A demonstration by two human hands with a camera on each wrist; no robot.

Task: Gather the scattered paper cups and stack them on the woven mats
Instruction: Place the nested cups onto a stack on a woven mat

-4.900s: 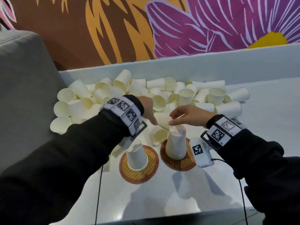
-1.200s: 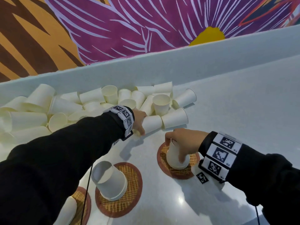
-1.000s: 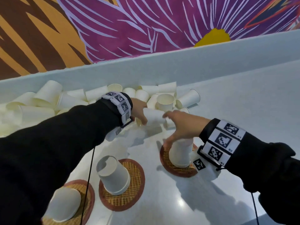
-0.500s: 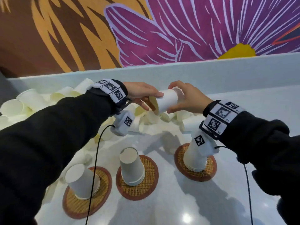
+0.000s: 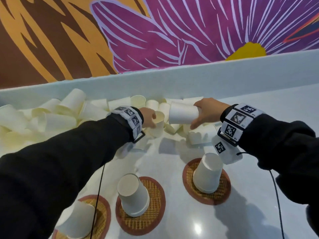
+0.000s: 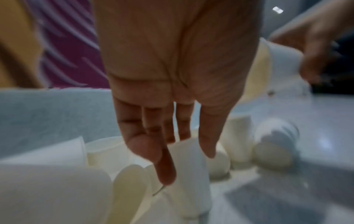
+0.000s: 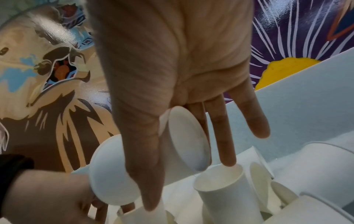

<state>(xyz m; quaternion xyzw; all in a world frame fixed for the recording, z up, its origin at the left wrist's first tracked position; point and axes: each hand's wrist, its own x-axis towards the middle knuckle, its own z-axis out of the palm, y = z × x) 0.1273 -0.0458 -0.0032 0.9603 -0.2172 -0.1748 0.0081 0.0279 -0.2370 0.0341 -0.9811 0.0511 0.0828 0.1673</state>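
Right hand (image 5: 206, 110) grips sideways cup (image 5: 183, 113) above pile (image 5: 57, 114); left hand (image 5: 148, 117) clamps upright cup (image 5: 158, 125) on desk (image 5: 241, 213)

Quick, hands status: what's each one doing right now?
Left hand: gripping an upright cup at the pile.
Right hand: holding a cup on its side, lifted above the pile.

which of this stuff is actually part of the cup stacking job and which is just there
Part of the job:
- loose paper cups
- cup held in right hand
- cup gripped by left hand
- three woven mats with upturned cup stacks

Just there:
- flower mural
- wrist cables
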